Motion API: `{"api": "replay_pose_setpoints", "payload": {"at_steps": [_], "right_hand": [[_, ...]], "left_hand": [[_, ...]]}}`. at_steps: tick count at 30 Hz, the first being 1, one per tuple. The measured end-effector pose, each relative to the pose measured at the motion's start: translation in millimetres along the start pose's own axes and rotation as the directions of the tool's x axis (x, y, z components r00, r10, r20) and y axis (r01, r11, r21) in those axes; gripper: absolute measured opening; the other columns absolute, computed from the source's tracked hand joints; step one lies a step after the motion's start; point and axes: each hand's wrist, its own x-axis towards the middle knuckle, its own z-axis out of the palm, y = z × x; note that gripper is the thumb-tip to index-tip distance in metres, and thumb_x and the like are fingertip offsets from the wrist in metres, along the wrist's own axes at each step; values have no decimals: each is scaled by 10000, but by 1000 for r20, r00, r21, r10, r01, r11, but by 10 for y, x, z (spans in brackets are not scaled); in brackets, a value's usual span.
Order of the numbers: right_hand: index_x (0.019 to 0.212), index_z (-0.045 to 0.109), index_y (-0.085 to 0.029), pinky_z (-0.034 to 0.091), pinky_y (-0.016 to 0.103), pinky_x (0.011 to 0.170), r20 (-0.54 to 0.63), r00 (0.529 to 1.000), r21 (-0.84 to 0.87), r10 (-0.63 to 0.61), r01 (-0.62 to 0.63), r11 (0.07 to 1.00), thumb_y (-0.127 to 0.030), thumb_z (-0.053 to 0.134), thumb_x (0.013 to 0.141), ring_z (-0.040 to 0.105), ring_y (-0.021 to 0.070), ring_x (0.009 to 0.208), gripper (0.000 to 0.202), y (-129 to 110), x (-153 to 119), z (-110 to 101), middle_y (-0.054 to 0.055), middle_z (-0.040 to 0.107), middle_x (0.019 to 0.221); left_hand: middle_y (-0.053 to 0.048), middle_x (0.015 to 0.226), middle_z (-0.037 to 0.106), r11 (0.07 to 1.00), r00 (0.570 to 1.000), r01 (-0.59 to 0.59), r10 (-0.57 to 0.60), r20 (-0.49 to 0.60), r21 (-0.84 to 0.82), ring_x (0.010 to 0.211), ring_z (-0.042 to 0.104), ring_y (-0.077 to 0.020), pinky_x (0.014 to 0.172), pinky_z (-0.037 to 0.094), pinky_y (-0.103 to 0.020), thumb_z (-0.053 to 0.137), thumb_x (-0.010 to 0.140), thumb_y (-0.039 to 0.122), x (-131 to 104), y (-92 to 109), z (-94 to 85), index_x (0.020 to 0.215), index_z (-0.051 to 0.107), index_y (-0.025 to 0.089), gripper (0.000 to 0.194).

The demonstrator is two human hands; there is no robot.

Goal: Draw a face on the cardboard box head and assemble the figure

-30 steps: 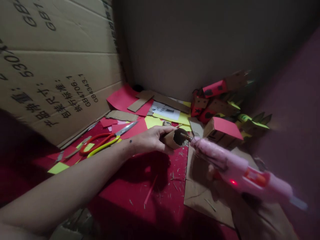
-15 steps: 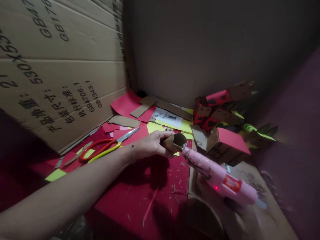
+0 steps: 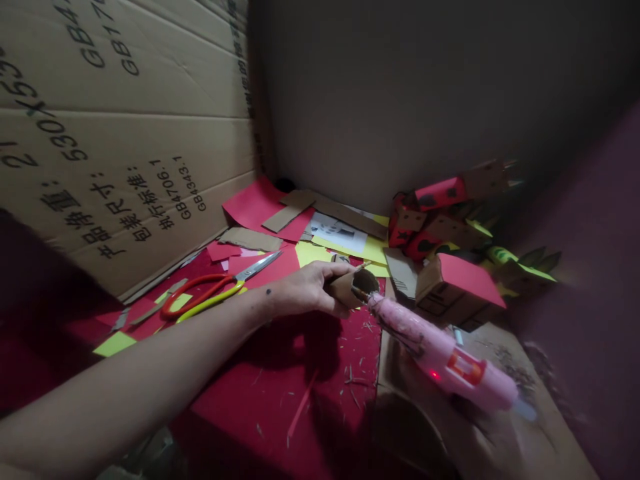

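Observation:
My left hand (image 3: pixel 313 288) reaches in from the lower left, thumb and fingers closed around a short cardboard tube (image 3: pixel 343 288). The tube's open end faces right, towards a pink hot glue gun (image 3: pixel 430 350) with a red light glowing on its side. The gun's nozzle meets the lower rim of the tube's opening. Beneath the gun, my right hand (image 3: pixel 475 427) is dim and largely hidden, closed about its handle. Red-and-yellow handled scissors (image 3: pixel 220 290) lie left of the tube, blades pointing away.
A large printed cardboard panel (image 3: pixel 125 133) stands at the left. Coloured paper and cardboard strips (image 3: pixel 287 212) lie behind my left hand. Decorated cardboard pieces (image 3: pixel 425 223) and a red-topped box (image 3: pixel 463 287) sit at the right. Thin scraps (image 3: pixel 303 403) litter the red surface (image 3: pixel 240 413).
The tube has turned a little and moved slightly right with my left hand. The glue gun's nozzle stays against its rim. The whole view has shifted slightly.

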Motion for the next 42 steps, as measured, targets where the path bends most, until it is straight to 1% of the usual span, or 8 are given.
{"api": "replay_pose_setpoints", "payload": {"at_steps": [5,13,17,21,24,27,35,42], "right_hand": [[1160,716,-339,643,369,854,26,1000,3,1,-1,1000,-127,690,802,702,264,1118,417,5,-15,-4,-4,721,1171],[1121,726,-341,667,369,770,3,1000,-4,9,-9,1000,-164,705,798,715,278,1087,368,56,-55,-3,6,741,1061],[1104,729,-338,673,354,755,-5,1000,-14,7,-7,1000,-202,715,805,717,270,1080,328,56,-56,-1,2,740,1052],[1118,716,-331,670,350,773,20,1000,-20,18,-17,1000,-249,698,841,722,242,1059,289,33,-70,-40,0,733,1069],[1152,682,-252,643,383,814,40,999,-24,23,-22,999,-302,659,899,710,223,1036,259,45,-88,-67,51,713,1139],[1198,623,-186,597,414,838,49,999,-24,19,-18,1000,-341,601,950,675,211,1021,293,95,-102,-63,89,664,1199],[1204,613,-195,569,415,865,42,999,-32,0,1,999,-351,571,966,653,213,1043,287,182,-140,-27,83,641,1219],[1233,597,-198,567,432,871,100,995,-21,-7,9,1000,-360,589,953,644,224,1057,323,155,-160,-81,91,626,1250]], "left_hand": [[-1,908,636,999,1000,-23,23,-1,36,843,556,-167,734,445,-280,804,567,161,-1,-12,1,987,721,226,433],[5,889,627,998,1000,-27,27,-5,63,833,552,-156,734,436,-265,773,590,131,-21,33,9,966,712,213,389],[11,890,622,998,1000,-5,5,-8,70,840,554,-159,739,437,-272,789,597,161,-23,47,16,954,705,210,369],[15,904,628,998,1000,10,-9,-14,56,855,561,-159,758,431,-276,785,587,135,-22,47,16,991,698,214,420],[13,896,620,998,1000,-4,4,0,67,852,559,-159,756,430,-273,775,592,121,-19,31,8,989,701,209,413],[6,913,623,996,1000,-22,21,10,82,872,560,-169,769,433,-279,778,596,132,-15,10,-2,998,699,210,417],[4,936,630,997,999,-34,33,20,75,886,561,-175,791,429,-293,779,599,129,-8,8,-2,1017,692,217,435],[3,905,621,997,1000,-16,15,7,75,858,557,-175,798,421,-306,806,588,175,-8,15,-3,989,699,200,416]]}}
